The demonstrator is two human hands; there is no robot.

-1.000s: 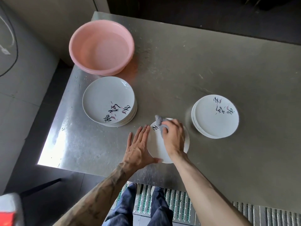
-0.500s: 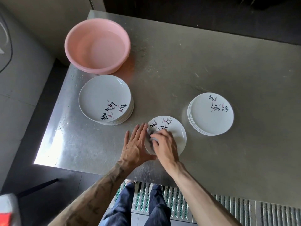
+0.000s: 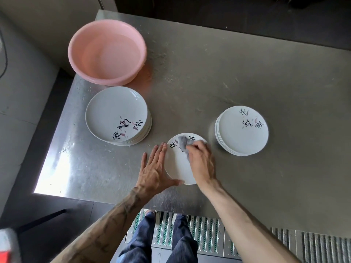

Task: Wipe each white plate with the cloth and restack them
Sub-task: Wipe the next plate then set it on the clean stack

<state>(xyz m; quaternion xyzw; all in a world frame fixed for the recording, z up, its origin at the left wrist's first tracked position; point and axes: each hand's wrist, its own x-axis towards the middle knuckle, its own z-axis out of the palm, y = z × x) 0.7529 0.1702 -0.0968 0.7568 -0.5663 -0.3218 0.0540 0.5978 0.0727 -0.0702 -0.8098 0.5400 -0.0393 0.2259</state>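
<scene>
The wiping step is in hand. A single white plate (image 3: 177, 168) lies flat on the steel tabletop (image 3: 209, 82) near its front edge, between two stacks. The right hand (image 3: 202, 164) has its fingers curled round a bunched grey cloth (image 3: 183, 144) and presses it on the plate's far part. The left hand (image 3: 153, 171) lies flat beside the plate with its fingers straight, touching the left rim and grasping nothing, the thumb along the near rim – it seems to be steadying the plate.

Next, probably, the cloth must cover the rest of the face. Then the plate must be lifted by its rim and set squarely on a stack – the taller left stack (image 3: 116, 114) or the right stack (image 3: 243, 130); which one holds the wiped plates cannot be told. A pink basin (image 3: 107, 52) stands at the far left corner.

The plates carry black brush-style characters with small pink leaf marks, but I cannot read them. No brand shows.
</scene>
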